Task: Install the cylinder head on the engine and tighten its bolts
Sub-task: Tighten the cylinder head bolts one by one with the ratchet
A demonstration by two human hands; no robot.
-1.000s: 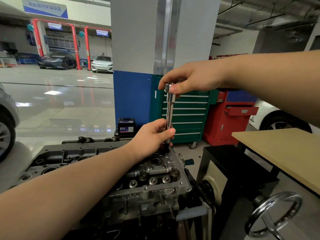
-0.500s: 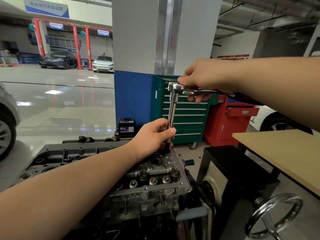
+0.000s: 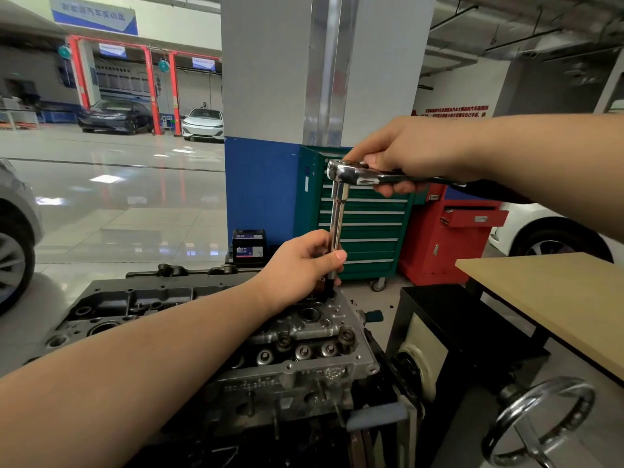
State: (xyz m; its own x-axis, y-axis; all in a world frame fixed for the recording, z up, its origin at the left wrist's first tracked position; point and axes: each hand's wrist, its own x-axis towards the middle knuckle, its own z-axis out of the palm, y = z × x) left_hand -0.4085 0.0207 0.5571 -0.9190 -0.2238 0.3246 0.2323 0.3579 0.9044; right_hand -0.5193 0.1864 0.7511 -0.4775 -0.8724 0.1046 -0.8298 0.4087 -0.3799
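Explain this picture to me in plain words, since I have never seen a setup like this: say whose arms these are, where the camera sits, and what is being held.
There is no machine here: a person is working with two bare hands, and the single camera is worn on their head, looking forward and down.

The left hand grips the lower part of a long shiny extension bar that stands upright on the cylinder head, a grey metal engine part. The right hand holds the ratchet wrench fixed to the bar's top, its handle pointing right.

Behind stand a green tool cabinet, a red cabinet and parked cars. A wooden table is on the right.
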